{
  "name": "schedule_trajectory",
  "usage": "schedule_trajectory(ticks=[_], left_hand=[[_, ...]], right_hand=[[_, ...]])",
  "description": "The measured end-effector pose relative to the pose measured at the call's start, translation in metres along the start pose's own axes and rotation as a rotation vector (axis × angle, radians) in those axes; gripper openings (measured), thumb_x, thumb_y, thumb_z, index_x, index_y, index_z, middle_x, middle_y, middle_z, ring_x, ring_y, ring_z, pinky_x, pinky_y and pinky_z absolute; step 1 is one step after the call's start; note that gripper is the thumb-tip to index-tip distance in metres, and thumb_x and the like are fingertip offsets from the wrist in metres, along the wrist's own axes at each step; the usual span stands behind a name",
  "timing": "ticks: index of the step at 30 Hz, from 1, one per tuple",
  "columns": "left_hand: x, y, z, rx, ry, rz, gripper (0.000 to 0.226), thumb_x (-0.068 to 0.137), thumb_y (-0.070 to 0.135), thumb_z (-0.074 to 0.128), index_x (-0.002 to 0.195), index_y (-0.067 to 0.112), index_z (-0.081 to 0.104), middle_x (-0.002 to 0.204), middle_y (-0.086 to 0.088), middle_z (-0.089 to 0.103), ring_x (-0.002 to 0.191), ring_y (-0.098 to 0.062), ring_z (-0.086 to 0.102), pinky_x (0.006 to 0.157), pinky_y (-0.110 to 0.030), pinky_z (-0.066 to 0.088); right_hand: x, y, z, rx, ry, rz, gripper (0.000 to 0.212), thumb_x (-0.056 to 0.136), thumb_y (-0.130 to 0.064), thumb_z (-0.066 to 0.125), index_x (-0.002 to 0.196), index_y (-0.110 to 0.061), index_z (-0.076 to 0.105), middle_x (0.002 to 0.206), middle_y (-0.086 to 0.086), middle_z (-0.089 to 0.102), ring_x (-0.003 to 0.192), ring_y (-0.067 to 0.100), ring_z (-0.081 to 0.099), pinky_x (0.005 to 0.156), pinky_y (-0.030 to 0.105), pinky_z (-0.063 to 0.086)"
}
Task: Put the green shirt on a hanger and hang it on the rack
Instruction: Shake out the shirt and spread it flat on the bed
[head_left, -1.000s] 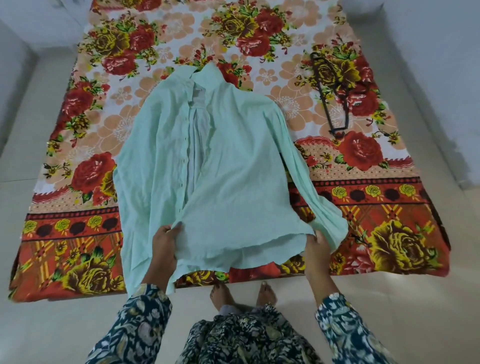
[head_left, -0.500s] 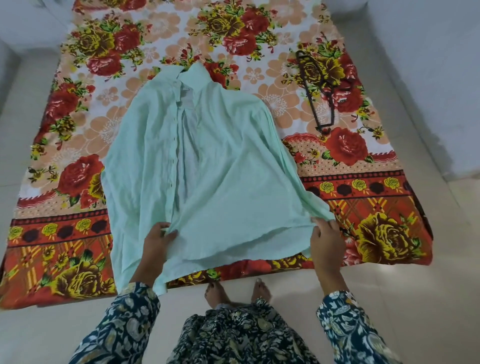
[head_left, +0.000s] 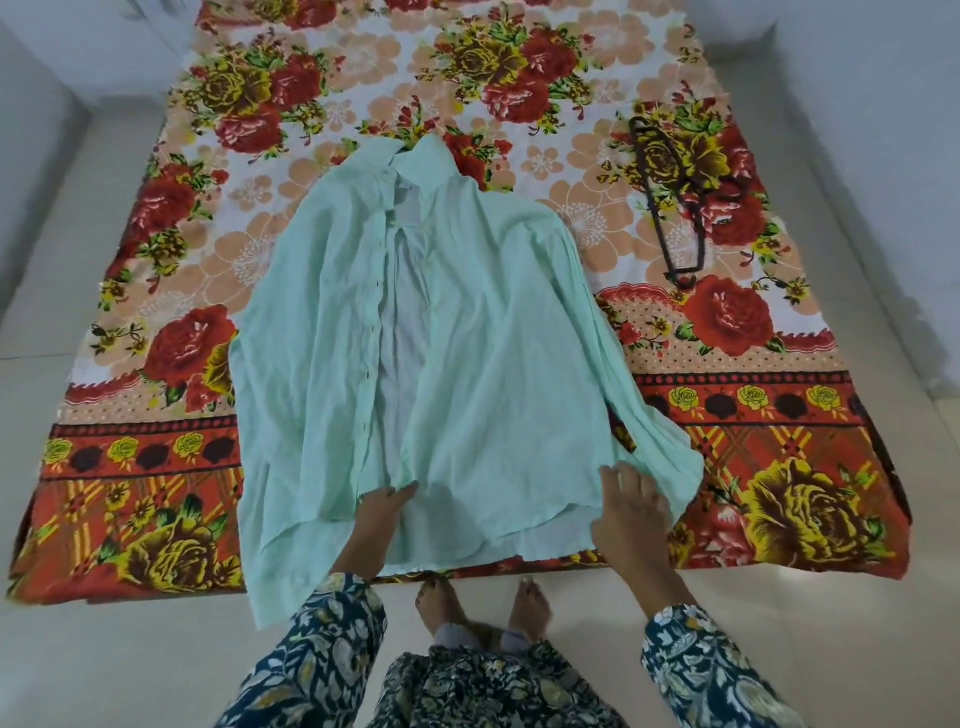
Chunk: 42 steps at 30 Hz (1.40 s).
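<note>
Two bare feet (head_left: 483, 605) at the bottom centre of the frame, standing on pale floor tile (head_left: 831, 623) just short of the cloth's near edge. Two patterned blue sleeves (head_left: 332, 654), one at each lower side.

Two hands. Left hand (head_left: 382, 514), lower centre-left: fingers extended and close together, resting on the shirt's hem where the front opening ends; whether any cloth is pinched cannot be told. Right hand (head_left: 631, 514), lower centre-right: lying flat, palm down, fingers slightly spread on the hem's right corner, gripping nothing.

One green shirt (head_left: 467, 338), pale mint, centre of the frame, lying on the floral bedsheet (head_left: 156, 493). Long axis runs near to far: hem toward the bottom of the frame, collar toward the top. Front placket open, showing the paler inside as a strip left of centre. Left side panel overhangs the sheet's near edge onto the tile at lower left. Right sleeve lies down the right flank, its cuff bunched just beside the right hand.

One dark hanger (head_left: 675, 208), upper right of the frame, flat on the sheet, well apart from the shirt; long axis also near to far, hook toward the right.

One bedsheet, red, orange and yellow flowers, spread over the floor. White walls (head_left: 857, 104) at the upper left and right. Nothing lies between the shirt and the hanger but sheet.
</note>
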<state>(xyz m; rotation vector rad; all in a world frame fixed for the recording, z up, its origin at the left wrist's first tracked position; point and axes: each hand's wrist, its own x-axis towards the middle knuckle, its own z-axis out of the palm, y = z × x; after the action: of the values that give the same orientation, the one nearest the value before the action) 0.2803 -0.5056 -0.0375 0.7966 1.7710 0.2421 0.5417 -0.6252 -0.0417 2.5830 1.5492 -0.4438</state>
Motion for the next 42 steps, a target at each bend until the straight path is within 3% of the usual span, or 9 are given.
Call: schedule_trajectory(ticks=[6, 9, 11, 17, 22, 25, 31, 37, 42], left_hand=[[-0.016, 0.024, -0.013, -0.501, -0.115, -0.028, 0.014, 0.087, 0.019, 0.058, 0.090, 0.005, 0.062, 0.083, -0.012, 0.066, 0.075, -0.028, 0.061, 0.069, -0.035, 0.052], [-0.031, 0.045, -0.024, -0.728, -0.107, 0.037, 0.015, 0.087, 0.012, 0.057, 0.098, 0.007, 0.065, 0.096, -0.010, 0.068, 0.086, -0.027, 0.063, 0.081, -0.039, 0.052], [-0.037, 0.064, -0.029, -0.748, -0.031, 0.123, 0.009, 0.087, 0.012, 0.058, 0.080, 0.015, 0.063, 0.083, -0.004, 0.066, 0.076, -0.024, 0.063, 0.074, -0.039, 0.053], [-0.044, 0.056, -0.037, -0.445, 0.324, 0.350, 0.014, 0.090, 0.017, 0.056, 0.078, 0.010, 0.054, 0.071, -0.007, 0.053, 0.060, -0.015, 0.054, 0.059, -0.032, 0.043], [-0.032, 0.002, -0.022, 0.136, 0.403, 0.201, 0.017, 0.094, 0.018, 0.045, 0.088, 0.003, 0.047, 0.080, -0.013, 0.052, 0.078, -0.028, 0.050, 0.069, -0.034, 0.036], [-0.024, -0.005, -0.014, 0.180, 0.341, 0.164, 0.012, 0.094, 0.013, 0.044, 0.088, 0.003, 0.044, 0.080, -0.011, 0.048, 0.083, -0.027, 0.049, 0.072, -0.032, 0.033], [-0.008, -0.016, -0.015, 0.320, 0.157, 0.194, 0.008, 0.088, 0.001, 0.042, 0.094, 0.005, 0.047, 0.090, -0.012, 0.053, 0.093, -0.031, 0.056, 0.075, -0.037, 0.041], [-0.013, -0.028, -0.039, 0.563, 0.439, 0.306, 0.029, 0.080, 0.000, 0.046, 0.109, -0.001, 0.053, 0.111, -0.019, 0.052, 0.105, -0.037, 0.050, 0.079, -0.044, 0.043], [0.006, -0.048, -0.066, 0.873, 0.619, 0.392, 0.049, 0.057, 0.003, 0.073, 0.104, 0.005, 0.057, 0.100, -0.019, 0.057, 0.084, -0.038, 0.056, 0.065, -0.043, 0.048]], right_hand=[[0.031, -0.004, 0.000, -0.007, -0.059, -0.068, 0.031, 0.072, -0.008, 0.066, 0.102, -0.014, 0.066, 0.099, 0.011, 0.063, 0.090, 0.031, 0.061, 0.066, 0.038, 0.050], [0.048, -0.001, -0.031, 0.476, 0.114, 0.171, 0.023, 0.090, -0.007, 0.044, 0.106, -0.005, 0.062, 0.104, 0.016, 0.064, 0.092, 0.032, 0.059, 0.067, 0.031, 0.038], [0.050, 0.005, -0.056, 0.748, 0.276, 0.280, 0.026, 0.092, -0.006, 0.045, 0.111, -0.004, 0.064, 0.108, 0.017, 0.067, 0.093, 0.033, 0.062, 0.069, 0.027, 0.039], [0.032, 0.033, -0.078, 0.324, 0.530, -0.130, 0.026, 0.072, 0.007, 0.056, 0.088, -0.001, 0.074, 0.085, 0.014, 0.071, 0.078, 0.033, 0.065, 0.059, 0.034, 0.054], [0.021, 0.038, -0.048, 0.065, 0.092, -0.052, 0.032, 0.061, 0.012, 0.067, 0.077, -0.014, 0.077, 0.078, 0.003, 0.068, 0.082, 0.025, 0.060, 0.054, 0.032, 0.052], [0.013, 0.038, -0.035, -0.050, -0.081, -0.011, 0.034, 0.082, 0.000, 0.049, 0.103, -0.018, 0.069, 0.105, 0.000, 0.061, 0.109, 0.019, 0.048, 0.071, 0.027, 0.045], [0.006, 0.031, -0.030, -0.166, -0.181, 0.058, 0.030, 0.086, -0.014, 0.048, 0.111, -0.019, 0.064, 0.117, 0.002, 0.053, 0.116, 0.021, 0.041, 0.077, 0.028, 0.044], [0.003, -0.003, -0.026, -0.045, -0.135, 0.005, 0.024, 0.085, -0.025, 0.050, 0.099, -0.012, 0.065, 0.109, 0.006, 0.056, 0.109, 0.023, 0.043, 0.081, 0.032, 0.044], [0.010, -0.075, -0.023, 0.325, -0.294, -0.063, 0.015, 0.084, -0.015, 0.050, 0.076, -0.009, 0.061, 0.085, 0.006, 0.055, 0.091, 0.026, 0.053, 0.070, 0.031, 0.039]])
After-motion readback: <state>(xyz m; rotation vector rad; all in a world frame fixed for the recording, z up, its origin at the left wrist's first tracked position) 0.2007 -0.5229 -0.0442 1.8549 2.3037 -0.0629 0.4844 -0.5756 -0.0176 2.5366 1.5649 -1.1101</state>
